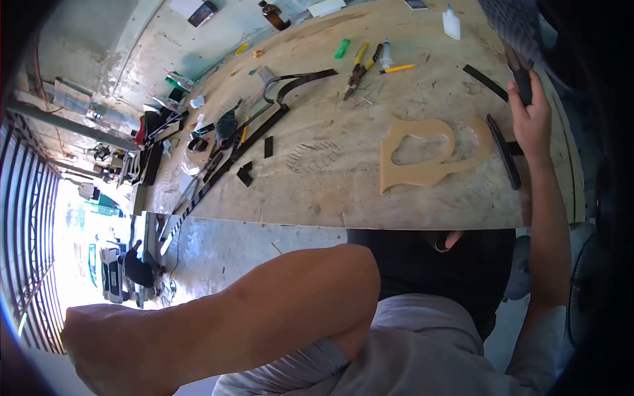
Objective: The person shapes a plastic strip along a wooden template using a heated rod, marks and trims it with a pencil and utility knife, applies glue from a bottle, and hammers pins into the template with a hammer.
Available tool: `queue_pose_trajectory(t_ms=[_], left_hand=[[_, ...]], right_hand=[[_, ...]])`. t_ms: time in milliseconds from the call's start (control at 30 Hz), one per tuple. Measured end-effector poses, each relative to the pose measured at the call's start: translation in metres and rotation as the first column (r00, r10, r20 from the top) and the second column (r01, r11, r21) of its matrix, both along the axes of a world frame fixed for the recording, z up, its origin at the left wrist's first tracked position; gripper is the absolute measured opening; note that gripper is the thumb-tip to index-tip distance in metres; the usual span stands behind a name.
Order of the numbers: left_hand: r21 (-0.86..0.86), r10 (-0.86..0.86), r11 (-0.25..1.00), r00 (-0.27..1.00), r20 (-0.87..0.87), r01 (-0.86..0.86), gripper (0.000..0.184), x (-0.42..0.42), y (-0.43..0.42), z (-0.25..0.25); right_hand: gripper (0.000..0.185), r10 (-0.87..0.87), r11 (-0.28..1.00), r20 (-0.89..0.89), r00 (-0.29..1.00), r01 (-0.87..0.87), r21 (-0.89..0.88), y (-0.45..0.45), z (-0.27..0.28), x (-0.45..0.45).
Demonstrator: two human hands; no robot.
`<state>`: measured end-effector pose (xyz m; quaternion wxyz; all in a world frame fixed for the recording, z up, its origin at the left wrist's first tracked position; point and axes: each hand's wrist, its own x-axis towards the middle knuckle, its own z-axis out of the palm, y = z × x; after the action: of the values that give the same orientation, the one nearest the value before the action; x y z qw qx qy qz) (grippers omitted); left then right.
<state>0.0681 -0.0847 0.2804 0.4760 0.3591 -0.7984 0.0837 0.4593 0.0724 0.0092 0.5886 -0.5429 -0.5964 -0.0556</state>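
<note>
My right hand (532,125) is wrapped round the black handle (522,82) of a tool at the upper right, its far end beside a grey textured thing (512,23). My left forearm crosses the lower left close to the camera; my left hand (105,346) is at its far end, fingers hidden. A tan cut-out shape (419,177) with openings lies flat on the bench near my right hand. Beside it is a curved black strip (504,152), and a shorter black strip (485,82) lies above.
On the wooden bench (317,208) are yellow-handled pliers (358,69), a syringe (386,56), an orange pencil-like item (398,68), a white bottle (451,25), small metal pieces (310,158) and long black strips (254,132). A person (139,266) bends near a vehicle at left.
</note>
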Motion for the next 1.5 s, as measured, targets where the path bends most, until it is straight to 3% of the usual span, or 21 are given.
queue_pose_trajectory(t_ms=[267,367,467,567,600,667,767,867,1000,1067,1133,1233,1333,1400,1500], left_hand=[[-0.015,-0.227,0.973,0.968,0.108,0.23,0.019,0.038,0.025,-0.012],[-0.001,-0.267,0.963,0.956,0.12,0.269,0.022,0.046,0.027,-0.013],[0.013,-0.325,0.945,0.936,0.132,0.327,0.024,0.045,0.02,-0.006],[0.021,-0.4,0.915,0.9,0.175,0.402,0.027,0.043,-0.004,0.009],[0.04,-0.434,0.9,0.881,0.189,0.435,0.027,0.046,-0.007,0.011],[0.076,-0.335,0.942,0.935,0.119,0.328,0.026,0.055,0.004,0.0],[0.073,-0.322,0.946,0.942,0.099,0.316,0.028,0.061,0.016,-0.008],[0.062,-0.307,0.951,0.948,0.081,0.302,0.031,0.047,0.006,-0.002],[0.073,-0.264,0.963,0.963,0.046,0.261,0.034,0.032,-0.013,0.004],[0.075,-0.239,0.969,0.971,0.023,0.236,0.035,0.027,-0.02,0.006],[0.076,-0.223,0.972,0.975,0.006,0.222,0.037,0.025,-0.023,0.005],[0.087,-0.203,0.976,0.979,0.002,0.202,0.04,0.025,-0.022,0.002],[0.111,-0.176,0.979,0.984,0.011,0.173,0.042,0.022,-0.024,0.003],[0.12,-0.167,0.979,0.986,0.01,0.164,0.044,0.02,-0.026,0.004],[0.137,-0.15,0.979,0.989,-0.016,0.151,0.047,0.016,-0.032,0.008]], right_hand=[[0.032,-0.005,0.988,0.165,0.986,-0.02,0.15,-0.005,0.01,-0.017],[0.036,0.021,0.997,0.12,0.993,-0.029,0.066,-0.004,0.0,-0.008],[0.034,-0.021,0.978,0.149,0.989,-0.01,0.206,-0.002,0.005,-0.018],[0.034,-0.232,0.973,0.108,0.967,0.23,0.03,-0.023,0.017,-0.04],[0.033,-0.17,0.985,0.105,0.98,0.167,0.028,-0.018,0.015,-0.033],[0.031,-0.035,0.999,0.098,0.995,0.033,0.016,-0.006,0.005,-0.017],[0.026,0.12,0.988,-0.04,0.992,-0.116,0.098,-0.014,0.024,-0.041],[0.031,0.311,0.901,-0.412,0.856,-0.404,-0.159,-0.092,0.086,-0.111],[0.058,0.465,0.696,-0.635,0.618,-0.698,-0.169,-0.174,0.101,-0.188],[0.064,0.507,0.652,-0.589,0.629,-0.727,-0.215,-0.177,0.079,-0.208],[0.064,0.525,0.735,-0.331,0.785,-0.613,-0.29,-0.17,0.05,-0.218],[0.07,0.465,0.645,-0.46,0.757,-0.645,-0.41,-0.164,0.037,-0.217],[0.07,0.456,0.422,-0.752,0.476,-0.86,-0.288,-0.167,0.072,-0.205],[0.068,0.572,0.493,-0.617,0.541,-0.828,-0.268,-0.173,0.072,-0.215],[0.067,0.604,0.509,-0.499,0.621,-0.783,-0.358,-0.176,0.07,-0.212]])
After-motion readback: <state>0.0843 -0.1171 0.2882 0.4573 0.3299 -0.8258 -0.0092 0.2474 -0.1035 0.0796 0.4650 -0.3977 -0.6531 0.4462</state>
